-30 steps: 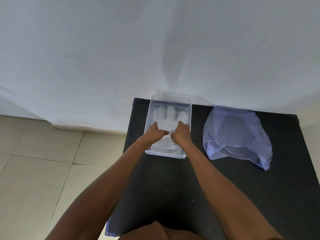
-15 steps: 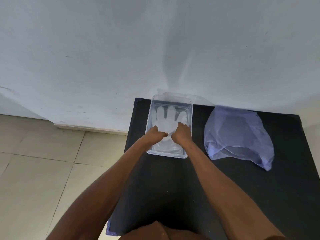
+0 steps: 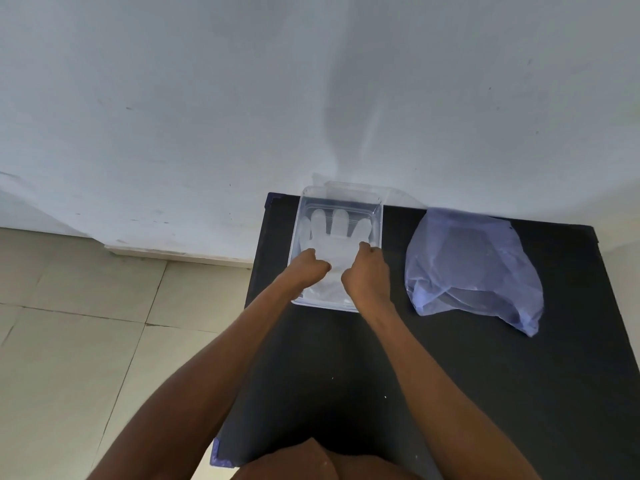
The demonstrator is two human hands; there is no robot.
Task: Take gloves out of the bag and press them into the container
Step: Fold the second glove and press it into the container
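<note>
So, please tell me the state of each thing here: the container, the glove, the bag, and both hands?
container: open, no lid on it, standing flat on the table
glove: lying flat inside the container, fingers spread toward the wall
bag: lying slumped on the table, apart from the container
left hand: curled, pressing on the glove
right hand: curled, pressing on the glove

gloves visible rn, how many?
1. A white glove lies flat in the clear container, fingers toward the wall, both hands on it. More may lie under it or inside the bag; cannot tell.
</note>
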